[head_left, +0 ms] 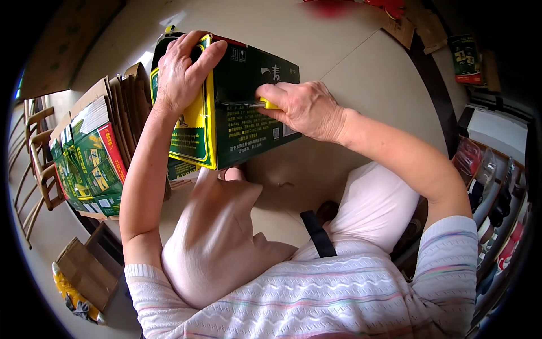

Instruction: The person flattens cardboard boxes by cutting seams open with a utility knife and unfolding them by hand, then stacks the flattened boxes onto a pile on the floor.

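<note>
A dark green cardboard box [248, 62] with yellow edging and white printing rests tilted by my legs. My left hand [185, 70] clasps its upper left edge, with the thumb over the printed side and the fingers over the yellow-edged end. In my right hand [307, 107] is a yellow-handled box cutter [270, 104]. Its thin blade points left and lies against the printed side of the box, along a slit or line there. How deep the blade sits I cannot tell. Most of the cutter's handle is hidden in my fist.
Flattened cartons [93, 152] stand stacked to my left, beside wooden chairs [42, 152]. A brown carton [90, 271] and a yellow bag [70, 294] lie at the lower left. On the right is a rack of shoes [497, 209]. Another green box [467, 59] stands at the far right.
</note>
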Available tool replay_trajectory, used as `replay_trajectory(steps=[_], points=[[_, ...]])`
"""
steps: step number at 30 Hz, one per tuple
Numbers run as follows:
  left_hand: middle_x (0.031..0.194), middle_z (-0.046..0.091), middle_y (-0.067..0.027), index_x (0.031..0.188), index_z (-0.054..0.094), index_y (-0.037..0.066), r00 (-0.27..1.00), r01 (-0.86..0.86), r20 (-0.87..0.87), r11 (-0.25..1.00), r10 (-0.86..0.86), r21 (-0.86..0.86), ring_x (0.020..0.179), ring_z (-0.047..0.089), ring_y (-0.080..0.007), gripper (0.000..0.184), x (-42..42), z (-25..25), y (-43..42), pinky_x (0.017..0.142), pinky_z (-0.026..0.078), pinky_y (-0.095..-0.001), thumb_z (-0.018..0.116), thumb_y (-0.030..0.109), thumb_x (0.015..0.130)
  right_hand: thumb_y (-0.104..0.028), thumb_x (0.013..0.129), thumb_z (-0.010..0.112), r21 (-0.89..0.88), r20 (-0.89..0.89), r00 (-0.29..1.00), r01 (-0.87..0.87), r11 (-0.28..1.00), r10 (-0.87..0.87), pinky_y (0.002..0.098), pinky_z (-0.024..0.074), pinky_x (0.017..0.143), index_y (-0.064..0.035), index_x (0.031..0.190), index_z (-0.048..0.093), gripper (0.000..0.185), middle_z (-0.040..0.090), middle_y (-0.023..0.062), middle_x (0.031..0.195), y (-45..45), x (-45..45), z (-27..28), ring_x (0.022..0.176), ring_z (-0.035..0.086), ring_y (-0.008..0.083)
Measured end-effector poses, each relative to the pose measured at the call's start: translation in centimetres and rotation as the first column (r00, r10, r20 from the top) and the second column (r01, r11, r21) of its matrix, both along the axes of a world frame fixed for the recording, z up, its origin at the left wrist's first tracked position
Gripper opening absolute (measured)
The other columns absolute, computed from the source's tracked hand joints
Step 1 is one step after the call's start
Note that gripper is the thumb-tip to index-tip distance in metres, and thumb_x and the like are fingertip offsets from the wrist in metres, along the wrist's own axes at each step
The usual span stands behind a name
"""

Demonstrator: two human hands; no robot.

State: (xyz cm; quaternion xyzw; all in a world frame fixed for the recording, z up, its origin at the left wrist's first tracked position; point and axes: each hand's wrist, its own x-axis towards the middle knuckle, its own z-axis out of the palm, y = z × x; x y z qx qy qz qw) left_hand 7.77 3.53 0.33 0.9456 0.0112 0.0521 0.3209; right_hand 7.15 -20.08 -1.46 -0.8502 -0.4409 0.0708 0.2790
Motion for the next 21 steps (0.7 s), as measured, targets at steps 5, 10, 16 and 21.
replay_trajectory(steps=[5, 10, 16, 21], points=[[0.113, 0.059, -0.0154, 0.115, 0.06, 0.012, 0.999, -0.015, -0.04, 1.0, 0.014, -0.016, 0.109, 0.051, -0.0299, 0.06, 0.1, -0.2, 0.3, 0.095, 0.038, -0.0399, 0.051, 0.06, 0.08, -0.025, 0.082, 0.063, -0.078, 0.041, 0.999, -0.01, 0.997, 0.013, 0.0365, 0.0495, 0.053, -0.0122, 0.097, 0.05, 0.023, 0.06, 0.0066, 0.072, -0.7, 0.1, -0.6, 0.065, 0.061, 0.0272], [0.112, 0.059, -0.0164, 0.116, 0.06, 0.011, 0.998, -0.023, -0.067, 0.998, 0.019, -0.056, 0.107, 0.053, -0.0303, 0.06, 0.4, -0.4, 0.6, 0.094, 0.039, -0.0396, 0.052, 0.058, 0.08, -0.026, 0.084, 0.06, -0.108, 0.013, 1.0, 0.013, 0.994, -0.012, 0.0396, 0.0492, 0.054, -0.0123, 0.093, 0.049, 0.02, 0.06, 0.0069, 0.072, -2.8, 0.2, -2.7, 0.067, 0.062, 0.0277], [0.101, 0.063, -0.0154, 0.111, 0.061, 0.009, 0.998, 0.009, -0.067, 0.991, -0.018, -0.137, 0.094, 0.059, -0.0294, 0.057, 0.6, 0.1, 0.0, 0.086, 0.043, -0.0382, 0.053, 0.056, 0.08, -0.026, 0.085, 0.058, -0.194, -0.063, 0.994, 0.074, 0.978, -0.088, 0.0421, 0.0487, 0.06, -0.0125, 0.095, 0.049, 0.019, 0.061, 0.008, 0.078, -6.3, 0.0, -6.4, 0.074, 0.062, 0.03], [0.097, 0.064, -0.0146, 0.111, 0.062, 0.009, 0.996, -0.031, -0.085, 0.977, 0.013, -0.212, 0.088, 0.061, -0.0262, 0.054, 0.9, -0.1, 0.7, 0.082, 0.045, -0.0352, 0.055, 0.052, 0.08, -0.023, 0.085, 0.057, -0.382, -0.075, 0.989, 0.092, 0.92, -0.13, 0.0439, 0.0484, 0.062, -0.012, 0.096, 0.05, 0.017, 0.062, 0.0083, 0.085, -10.0, 0.6, -8.5, 0.076, 0.062, 0.0309]])
